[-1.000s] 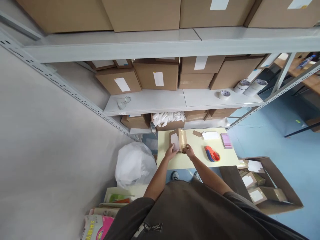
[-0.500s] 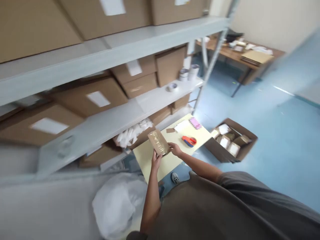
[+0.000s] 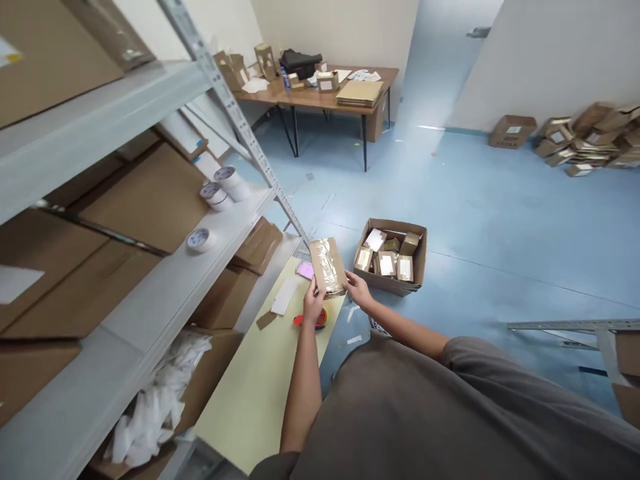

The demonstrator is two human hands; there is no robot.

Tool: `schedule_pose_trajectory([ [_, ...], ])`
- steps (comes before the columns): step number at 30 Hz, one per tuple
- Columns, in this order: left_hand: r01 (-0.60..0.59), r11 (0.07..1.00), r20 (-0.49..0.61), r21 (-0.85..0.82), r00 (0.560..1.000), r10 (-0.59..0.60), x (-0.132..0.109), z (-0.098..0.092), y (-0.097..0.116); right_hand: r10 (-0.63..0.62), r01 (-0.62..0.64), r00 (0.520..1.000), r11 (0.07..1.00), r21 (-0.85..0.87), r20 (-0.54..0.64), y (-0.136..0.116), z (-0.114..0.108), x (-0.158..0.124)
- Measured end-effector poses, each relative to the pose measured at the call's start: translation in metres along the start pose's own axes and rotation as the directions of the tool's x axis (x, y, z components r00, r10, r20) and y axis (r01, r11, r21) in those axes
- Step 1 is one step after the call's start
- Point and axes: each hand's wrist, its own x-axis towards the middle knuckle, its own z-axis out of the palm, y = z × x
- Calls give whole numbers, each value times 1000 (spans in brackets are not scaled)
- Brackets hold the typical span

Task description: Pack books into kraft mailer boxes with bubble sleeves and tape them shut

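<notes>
I hold a small flat cardboard package (image 3: 327, 265), shiny with clear tape, up in front of me with both hands. My left hand (image 3: 313, 303) grips its lower left edge and my right hand (image 3: 357, 290) grips its lower right edge. The package hangs above the far end of a pale yellow table (image 3: 260, 393). Beyond it on the floor stands an open cardboard box (image 3: 393, 257) holding several similar small labelled packages.
A red tape dispenser (image 3: 320, 321), a pink pad (image 3: 305, 269) and white paper (image 3: 285, 296) lie on the table. Grey metal shelving (image 3: 150, 280) with cartons and tape rolls (image 3: 220, 185) runs on my left. A wooden desk (image 3: 320, 97) stands at the back, flattened cartons (image 3: 585, 137) far right.
I have lifted the package off the table and turned to the right with it; the view now faces the floor box and the room instead of the shelving.
</notes>
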Motion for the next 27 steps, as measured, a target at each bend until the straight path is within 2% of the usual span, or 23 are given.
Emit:
schedule_pose_trajectory([
  [4, 73, 984, 117, 164, 989, -93, 75, 109, 5, 102, -144, 968, 974, -175, -227, 9, -93, 33],
  [7, 137, 953, 197, 269, 961, -193, 116, 175, 4, 145, -234, 936, 937, -259, -319, 16, -147, 53],
  [9, 146, 945, 243, 293, 944, -222, 143, 208, 9, 137, -241, 929, 929, -279, -345, 16, -174, 72],
  [12, 114, 939, 244, 324, 949, -200, 189, 237, 29, 82, -186, 925, 949, -254, -370, 4, -203, 117],
  [14, 84, 926, 132, 367, 981, -142, 222, 243, 50, 74, -169, 918, 962, -214, -389, -10, -219, 151],
  [16, 56, 925, -11, 376, 998, -56, 249, 242, 69, 130, -216, 905, 961, -175, -405, -24, -233, 180],
  [19, -73, 949, -45, 306, 995, 91, 268, 230, 86, 203, -281, 890, 949, -141, -408, -35, -248, 202],
  [21, -116, 959, -48, 257, 990, 133, 265, 218, 86, 230, -289, 893, 952, -101, -387, -36, -251, 204],
  [23, -97, 969, -91, 229, 989, 121, 254, 205, 80, 256, -290, 906, 955, -56, -337, -34, -247, 201],
  [25, -56, 975, -163, 215, 982, 92, 241, 191, 71, 253, -274, 929, 961, -41, -272, -35, -236, 199],
  [27, -28, 979, -226, 203, 971, 75, 227, 176, 64, 191, -206, 960, 977, -55, -204, -39, -220, 199],
])
